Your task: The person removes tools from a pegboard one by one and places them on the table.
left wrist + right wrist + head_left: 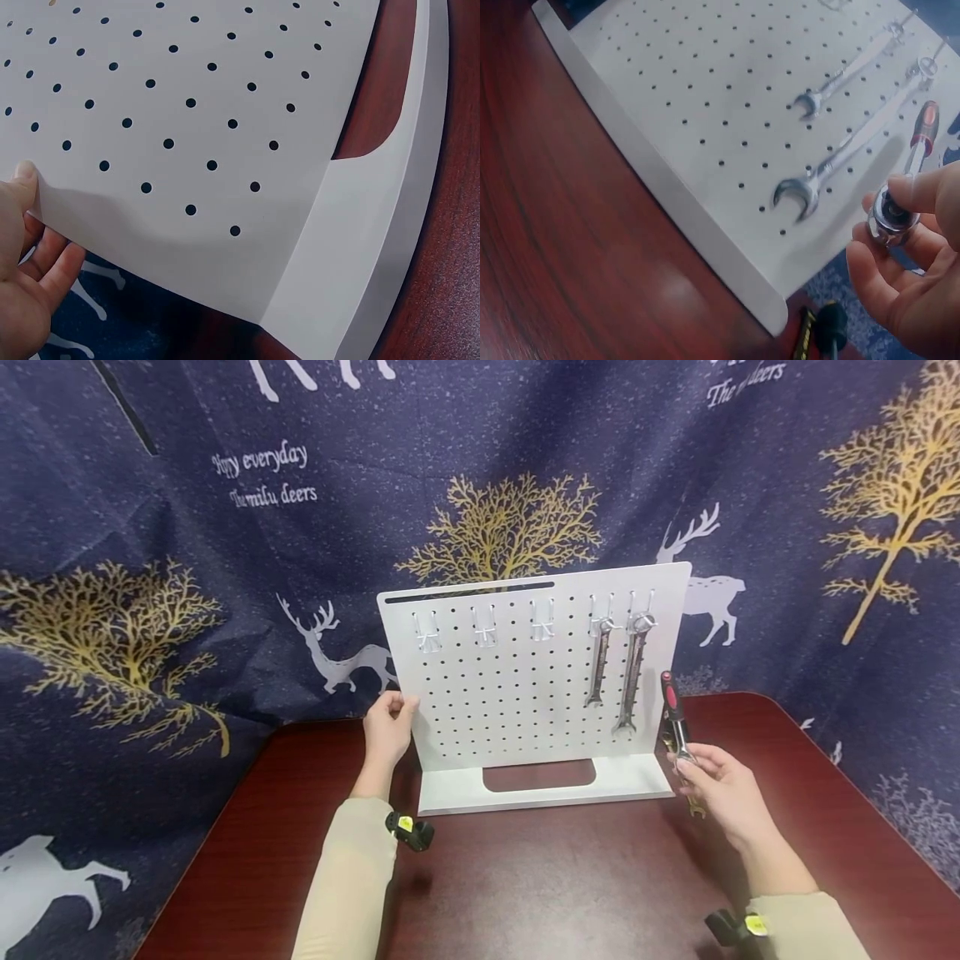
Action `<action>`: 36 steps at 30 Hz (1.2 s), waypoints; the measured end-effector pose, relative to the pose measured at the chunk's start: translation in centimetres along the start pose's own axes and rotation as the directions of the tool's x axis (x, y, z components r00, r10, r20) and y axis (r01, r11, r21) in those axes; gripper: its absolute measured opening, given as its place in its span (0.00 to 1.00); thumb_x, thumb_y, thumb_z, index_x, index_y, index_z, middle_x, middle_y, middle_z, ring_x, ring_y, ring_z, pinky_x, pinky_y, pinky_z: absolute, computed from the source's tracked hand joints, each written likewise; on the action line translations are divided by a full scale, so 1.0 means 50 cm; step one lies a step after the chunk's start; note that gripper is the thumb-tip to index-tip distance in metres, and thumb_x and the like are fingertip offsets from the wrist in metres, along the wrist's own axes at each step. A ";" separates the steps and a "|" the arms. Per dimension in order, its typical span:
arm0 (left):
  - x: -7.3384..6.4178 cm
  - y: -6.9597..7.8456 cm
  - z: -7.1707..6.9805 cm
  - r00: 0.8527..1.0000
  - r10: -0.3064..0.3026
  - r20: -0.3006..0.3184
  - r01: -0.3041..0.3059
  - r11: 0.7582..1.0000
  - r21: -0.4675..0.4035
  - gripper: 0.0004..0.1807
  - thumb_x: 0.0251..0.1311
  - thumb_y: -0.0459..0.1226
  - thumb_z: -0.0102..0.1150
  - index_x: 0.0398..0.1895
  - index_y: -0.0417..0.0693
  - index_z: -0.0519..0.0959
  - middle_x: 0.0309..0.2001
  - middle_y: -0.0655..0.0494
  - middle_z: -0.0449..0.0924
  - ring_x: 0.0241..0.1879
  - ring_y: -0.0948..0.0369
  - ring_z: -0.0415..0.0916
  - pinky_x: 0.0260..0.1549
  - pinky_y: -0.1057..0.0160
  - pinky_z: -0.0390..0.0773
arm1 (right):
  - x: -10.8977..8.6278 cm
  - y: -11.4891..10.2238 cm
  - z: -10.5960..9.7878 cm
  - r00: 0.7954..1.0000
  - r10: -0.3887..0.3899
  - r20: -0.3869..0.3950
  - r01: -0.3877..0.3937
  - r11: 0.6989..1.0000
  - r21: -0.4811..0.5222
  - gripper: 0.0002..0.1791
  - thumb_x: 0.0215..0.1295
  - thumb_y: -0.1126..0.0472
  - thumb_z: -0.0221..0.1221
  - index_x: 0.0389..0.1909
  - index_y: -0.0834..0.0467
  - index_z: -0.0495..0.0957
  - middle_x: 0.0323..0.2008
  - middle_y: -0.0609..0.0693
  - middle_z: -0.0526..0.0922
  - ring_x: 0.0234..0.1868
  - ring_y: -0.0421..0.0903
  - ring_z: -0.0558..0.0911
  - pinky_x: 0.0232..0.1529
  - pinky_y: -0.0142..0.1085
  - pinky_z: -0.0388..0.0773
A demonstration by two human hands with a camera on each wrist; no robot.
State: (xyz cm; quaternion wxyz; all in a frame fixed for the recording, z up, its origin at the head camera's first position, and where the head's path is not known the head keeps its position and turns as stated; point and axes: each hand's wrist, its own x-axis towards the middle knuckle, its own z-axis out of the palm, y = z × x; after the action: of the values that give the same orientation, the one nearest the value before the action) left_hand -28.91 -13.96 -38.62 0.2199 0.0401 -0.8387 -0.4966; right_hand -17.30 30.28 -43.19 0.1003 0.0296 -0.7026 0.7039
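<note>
A white pegboard (495, 693) stands upright on its flat base. My left hand (390, 727) grips its left edge, thumb on the front face and fingers behind, as the left wrist view shows of the thumb (25, 174). To the right of the board, my right hand (716, 785) holds a ratchet wrench (675, 718) by its metal head (892, 217), the black and red handle (925, 127) pointing up and away. Two combination wrenches hang on the board's right side, a shorter one (601, 664) and a longer one (634, 672).
Three bare hooks, among them the leftmost (427, 633), sit along the board's upper part. A dark-handled tool (831, 326) and a yellow and black item (804, 334) lie by the board's right end. Beneath is a dark red table (540, 877); behind hangs a patterned blue cloth (360, 543).
</note>
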 end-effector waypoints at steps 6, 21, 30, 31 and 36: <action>0.002 -0.004 0.001 1.000 -0.012 0.009 0.012 1.000 -0.010 0.12 0.62 0.42 0.59 0.34 0.40 0.74 0.34 0.43 0.79 0.34 0.53 0.71 0.33 0.63 0.70 | -0.002 0.006 -0.029 1.000 0.025 0.002 -0.025 0.997 -0.068 0.08 0.65 0.64 0.58 0.44 0.55 0.74 0.34 0.34 0.85 0.33 0.31 0.83 0.29 0.30 0.80; 0.002 -0.003 0.000 1.000 -0.001 0.006 0.001 1.000 -0.013 0.12 0.62 0.41 0.59 0.35 0.40 0.75 0.35 0.42 0.80 0.34 0.53 0.72 0.34 0.63 0.70 | -0.006 0.020 -0.098 0.992 0.060 -0.112 -0.093 0.943 -0.320 0.10 0.66 0.65 0.56 0.45 0.64 0.71 0.27 0.29 0.79 0.29 0.29 0.81 0.28 0.30 0.80; 0.001 -0.003 0.000 1.000 -0.013 0.013 0.014 1.000 -0.024 0.12 0.62 0.42 0.59 0.35 0.41 0.74 0.36 0.43 0.79 0.34 0.53 0.71 0.34 0.63 0.70 | -0.010 0.032 -0.117 0.979 0.077 -0.190 -0.162 0.859 -0.485 0.24 0.66 0.62 0.55 0.52 0.79 0.66 0.23 0.21 0.73 0.26 0.22 0.76 0.27 0.27 0.77; 0.000 -0.003 0.000 1.000 -0.012 0.013 0.012 1.000 -0.025 0.12 0.62 0.42 0.59 0.35 0.41 0.74 0.35 0.43 0.79 0.34 0.53 0.71 0.34 0.63 0.69 | -0.010 0.033 -0.119 0.977 0.086 -0.195 -0.173 0.853 -0.492 0.24 0.66 0.61 0.55 0.52 0.79 0.66 0.22 0.21 0.73 0.26 0.22 0.76 0.27 0.26 0.77; 0.000 -0.002 -0.001 1.000 -0.002 0.008 0.002 1.000 -0.021 0.12 0.62 0.42 0.59 0.35 0.41 0.75 0.35 0.43 0.80 0.34 0.53 0.71 0.33 0.63 0.70 | -0.008 0.035 -0.130 0.969 0.134 -0.209 -0.228 0.811 -0.539 0.25 0.66 0.61 0.54 0.52 0.80 0.67 0.23 0.31 0.78 0.25 0.25 0.75 0.27 0.26 0.76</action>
State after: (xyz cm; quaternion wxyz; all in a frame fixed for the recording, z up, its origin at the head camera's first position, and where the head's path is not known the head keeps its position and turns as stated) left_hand -28.90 -14.04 -38.69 0.2166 0.0368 -0.8341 -0.5060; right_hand -16.57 36.72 -45.06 0.0933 -0.1251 -0.8665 0.4741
